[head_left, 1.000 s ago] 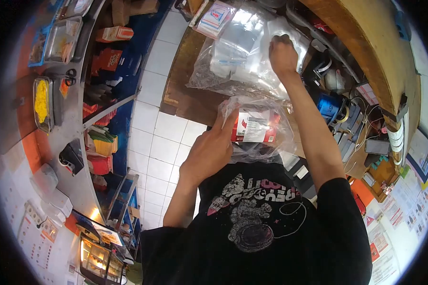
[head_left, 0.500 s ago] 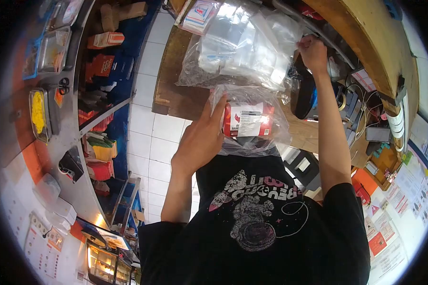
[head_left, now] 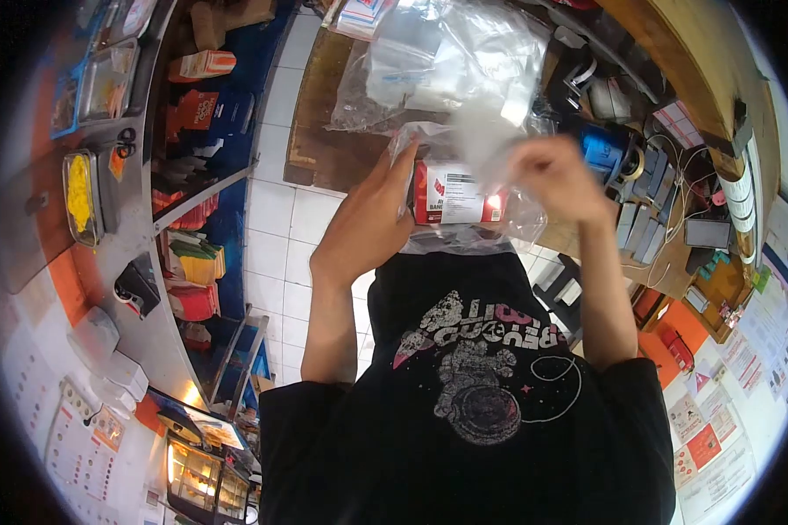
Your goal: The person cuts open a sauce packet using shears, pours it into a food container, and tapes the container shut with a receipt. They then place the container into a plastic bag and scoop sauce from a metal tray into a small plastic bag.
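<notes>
A red box (head_left: 425,194) with a white printed label sits inside a clear plastic bag (head_left: 525,220) close to my chest. My left hand (head_left: 369,213) grips the bag's left side, the thumb and fingers pressed along the plastic beside the box. Smeared by motion, my right hand (head_left: 562,178) is over the right end of the box with its fingers curled. From those fingers a whitish, translucent piece (head_left: 486,144) extends to the left over the bag's mouth; its exact kind is too blurred to tell.
Beyond the box, a pile of clear plastic bags (head_left: 438,66) covers part of the wooden table (head_left: 311,131). Cables and dark devices (head_left: 643,227) stand at right. Shelves with folded red packaging (head_left: 193,214) and a counter with a yellow-filled tray (head_left: 80,199) line the left.
My right hand has come from the table's far right back towards the box, bringing a whitish translucent piece. My left hand still holds the bag.
</notes>
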`<control>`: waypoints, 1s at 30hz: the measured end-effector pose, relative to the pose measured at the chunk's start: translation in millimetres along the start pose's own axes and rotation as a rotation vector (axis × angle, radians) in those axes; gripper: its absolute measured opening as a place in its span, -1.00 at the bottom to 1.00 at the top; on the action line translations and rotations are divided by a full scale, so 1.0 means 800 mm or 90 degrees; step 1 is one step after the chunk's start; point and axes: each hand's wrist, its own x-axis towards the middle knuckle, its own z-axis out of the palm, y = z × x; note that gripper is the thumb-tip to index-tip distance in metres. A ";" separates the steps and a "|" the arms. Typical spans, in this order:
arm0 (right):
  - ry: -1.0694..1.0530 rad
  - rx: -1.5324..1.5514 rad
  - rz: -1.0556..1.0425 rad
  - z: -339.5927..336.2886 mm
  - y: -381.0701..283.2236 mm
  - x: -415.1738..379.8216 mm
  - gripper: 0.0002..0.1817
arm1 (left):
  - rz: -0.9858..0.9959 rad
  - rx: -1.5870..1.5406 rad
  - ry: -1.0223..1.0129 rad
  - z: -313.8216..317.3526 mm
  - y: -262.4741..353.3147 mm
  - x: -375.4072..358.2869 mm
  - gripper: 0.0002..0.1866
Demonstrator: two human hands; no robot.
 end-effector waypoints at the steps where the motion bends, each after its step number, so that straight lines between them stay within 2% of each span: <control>1: -0.074 -0.132 0.030 0.028 0.006 0.009 -0.92 | 0.016 0.002 -0.003 0.000 0.002 0.000 -0.16; 2: -0.147 -0.262 0.063 0.048 0.020 0.009 -0.90 | 0.019 0.004 -0.008 -0.001 0.007 0.000 -0.16; 3: -0.140 -0.257 0.065 0.056 0.053 -0.003 -0.90 | 0.003 0.007 -0.013 -0.003 0.015 -0.002 -0.16; 5: -0.133 -0.792 0.063 0.073 0.118 -0.023 -0.86 | -0.013 0.016 -0.031 -0.006 0.029 -0.008 -0.16; 6: -0.129 -0.789 0.063 0.071 0.115 -0.025 -0.86 | -0.019 0.070 -0.023 -0.006 0.035 -0.011 -0.17; 8: -0.025 -0.724 0.067 0.061 0.103 -0.032 -0.83 | -0.034 0.123 -0.012 -0.003 0.039 -0.018 -0.17; 9: -0.138 -0.751 0.172 0.052 0.086 -0.020 -0.78 | -0.030 0.129 -0.016 -0.001 0.040 -0.019 -0.17; 10: -0.133 -0.748 0.178 0.051 0.086 -0.013 -0.78 | -0.022 0.135 -0.021 0.001 0.041 -0.019 -0.17; 13: -0.090 -0.718 0.215 0.045 0.108 0.005 -0.54 | -0.047 0.102 -0.072 0.003 0.050 -0.013 -0.15; 14: -0.177 -0.725 0.247 0.037 0.131 0.021 -0.41 | -0.047 0.100 -0.074 0.005 0.053 -0.014 -0.15; 16: -0.261 -0.733 0.274 0.034 0.124 0.028 -0.27 | -0.061 0.187 -0.047 0.007 0.058 -0.014 -0.15; 19: -0.246 -0.722 0.278 0.030 0.086 -0.004 -0.38 | -0.070 0.160 -0.069 0.004 0.059 -0.020 -0.17; 20: -0.188 -0.787 0.260 0.034 0.070 -0.029 -0.61 | -0.070 0.159 -0.067 0.003 0.059 -0.023 -0.17; 22: -0.130 -0.853 0.241 0.039 0.025 -0.058 -0.71 | -0.064 0.171 -0.064 0.002 0.058 -0.031 -0.22; 24: -0.421 -0.977 0.341 0.037 -0.038 -0.072 -0.73 | -0.097 0.183 -0.072 -0.002 0.069 -0.038 -0.25; 26: -0.431 -1.012 0.342 0.047 -0.064 -0.094 -0.72 | -0.126 0.199 -0.079 -0.003 0.076 -0.045 -0.28; 28: -0.440 -1.043 0.344 0.051 -0.087 -0.115 -0.70 | -0.057 0.208 -0.044 -0.002 0.079 -0.053 -0.34; 30: -0.383 -0.950 0.026 0.050 -0.108 -0.132 -0.78 | -0.007 0.192 -0.017 -0.002 0.081 -0.059 -0.35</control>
